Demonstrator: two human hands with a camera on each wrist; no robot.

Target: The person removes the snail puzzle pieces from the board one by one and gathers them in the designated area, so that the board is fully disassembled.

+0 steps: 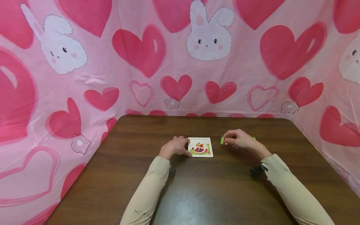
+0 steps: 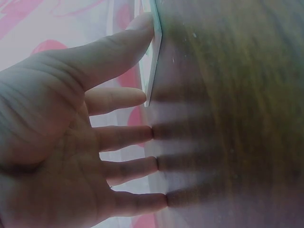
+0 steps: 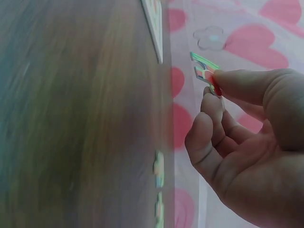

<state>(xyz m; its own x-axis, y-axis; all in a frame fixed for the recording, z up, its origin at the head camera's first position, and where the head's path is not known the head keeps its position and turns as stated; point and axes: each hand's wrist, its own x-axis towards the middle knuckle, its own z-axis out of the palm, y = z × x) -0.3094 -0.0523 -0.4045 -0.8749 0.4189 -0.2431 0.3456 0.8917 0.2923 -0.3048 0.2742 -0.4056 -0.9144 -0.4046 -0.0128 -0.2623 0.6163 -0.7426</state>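
Note:
A white-rimmed puzzle tray (image 1: 200,156) lies on the table, its lower part filled with colourful pieces and its upper part showing pale. My left hand (image 1: 177,146) rests at the tray's left side; in the left wrist view the thumb of the left hand (image 2: 71,128) touches the edge, fingers spread and nearly straight, tips at the tabletop. To the right of the tray, my right hand (image 1: 241,139) pinches a green and red puzzle piece (image 1: 223,141). The right wrist view shows this piece (image 3: 207,71) between thumb and fingers of the right hand (image 3: 251,137), raised off the table.
More puzzle pieces (image 3: 159,170) lie on the brown table (image 1: 208,190) beyond the right hand, mostly hidden by it in the head view. A pink cloth (image 1: 197,68) with hearts and rabbits hangs behind the table and along both sides.

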